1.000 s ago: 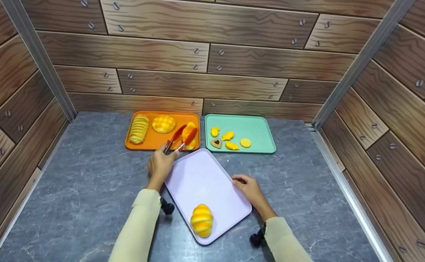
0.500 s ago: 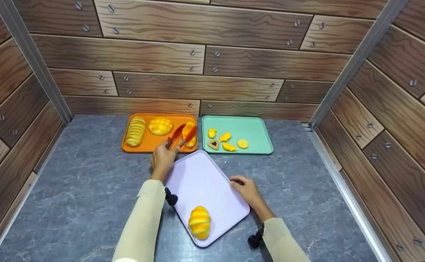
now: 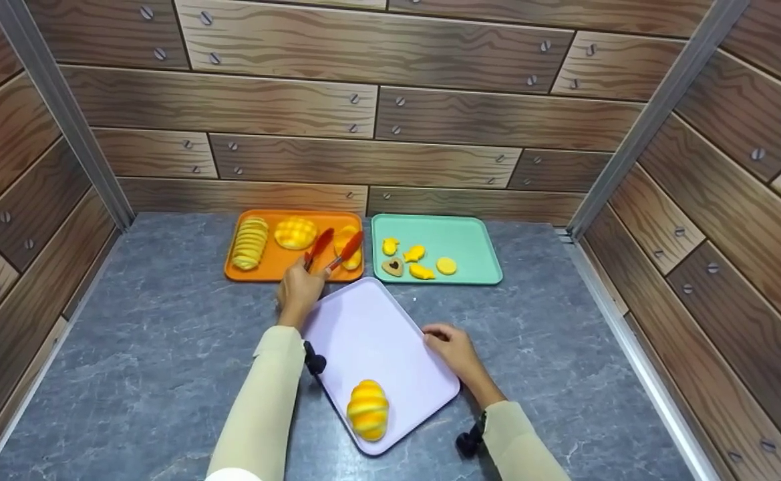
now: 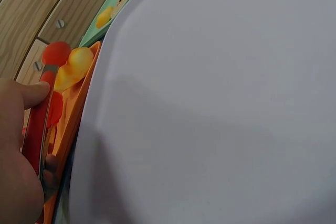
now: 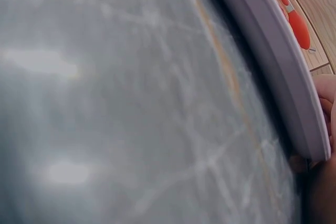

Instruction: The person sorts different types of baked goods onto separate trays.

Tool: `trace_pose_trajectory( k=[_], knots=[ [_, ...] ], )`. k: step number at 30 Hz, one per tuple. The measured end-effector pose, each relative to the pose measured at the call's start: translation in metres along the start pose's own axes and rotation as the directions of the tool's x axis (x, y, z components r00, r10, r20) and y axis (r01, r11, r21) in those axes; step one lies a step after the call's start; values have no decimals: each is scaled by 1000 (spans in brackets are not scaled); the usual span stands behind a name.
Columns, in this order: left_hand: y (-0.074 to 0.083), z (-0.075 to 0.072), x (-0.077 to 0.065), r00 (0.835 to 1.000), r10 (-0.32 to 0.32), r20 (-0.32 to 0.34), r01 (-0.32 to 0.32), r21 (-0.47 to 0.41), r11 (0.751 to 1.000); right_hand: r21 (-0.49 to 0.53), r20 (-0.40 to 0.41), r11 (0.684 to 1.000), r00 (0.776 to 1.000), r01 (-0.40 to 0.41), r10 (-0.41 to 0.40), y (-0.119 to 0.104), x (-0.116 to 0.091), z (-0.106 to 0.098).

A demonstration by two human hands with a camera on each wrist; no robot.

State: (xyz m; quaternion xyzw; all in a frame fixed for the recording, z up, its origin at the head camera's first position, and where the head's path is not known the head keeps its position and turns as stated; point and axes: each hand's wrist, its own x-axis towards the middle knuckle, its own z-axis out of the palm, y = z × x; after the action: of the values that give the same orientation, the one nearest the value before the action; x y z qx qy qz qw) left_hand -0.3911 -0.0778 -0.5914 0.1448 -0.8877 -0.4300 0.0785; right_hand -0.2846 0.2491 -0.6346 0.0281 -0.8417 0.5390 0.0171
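Note:
My left hand [image 3: 298, 292] holds a pair of tongs [image 3: 350, 247] with red tips, spread apart above the orange tray [image 3: 283, 270]. One tip overlaps a long golden bread roll [image 3: 345, 235] at that tray's right end; the other is left of it. In the left wrist view, my thumb presses along the red handle of the tongs [image 4: 38, 124]. My right hand [image 3: 455, 351] grips the right rim of a lilac tray [image 3: 377, 341], which lies slanted before me. A striped, croissant-like bread [image 3: 367, 411] sits at its near end.
On the orange tray are also a ridged long bread [image 3: 250, 243] and a round checked bun [image 3: 296, 233]. A mint green tray [image 3: 460, 234] beside it bears several small yellow pieces and a heart cookie [image 3: 393, 267]. Wood-patterned walls [image 3: 296, 157] enclose the grey tabletop [image 3: 163, 347].
The tips of the tongs have spread slightly wider, the left one shifting left off the bread roll. My right hand stays at the lilac tray's rim, and the trays keep their places.

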Motion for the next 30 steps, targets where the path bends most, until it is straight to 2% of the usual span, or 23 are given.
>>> trace_pose_trajectory(
  k=[5, 11, 18, 24, 30],
  knots=[
    [-3, -5, -1, 1000, 2, -13, -2, 15, 1000, -12, 7, 1000, 1000, -3, 3, 2, 0, 0],
    [-5, -12, -3, 998, 53, -28, -52, 31, 998, -9, 5, 1000, 1000, -8, 9, 2, -1, 0],
    [-2, -14, -11, 998, 61, 5, -61, 42, 997, 10, 0, 1000, 1000, -9, 9, 2, -1, 2],
    [1, -16, -23, 996, 83, 33, -84, 26, 996, 21, -13, 1000, 1000, -18, 18, -1, -2, 2],
    [3, -26, -44, 992, 119, 52, -119, 0, 993, -6, -12, 1000, 1000, -22, 22, -2, -1, 0]
  ],
)
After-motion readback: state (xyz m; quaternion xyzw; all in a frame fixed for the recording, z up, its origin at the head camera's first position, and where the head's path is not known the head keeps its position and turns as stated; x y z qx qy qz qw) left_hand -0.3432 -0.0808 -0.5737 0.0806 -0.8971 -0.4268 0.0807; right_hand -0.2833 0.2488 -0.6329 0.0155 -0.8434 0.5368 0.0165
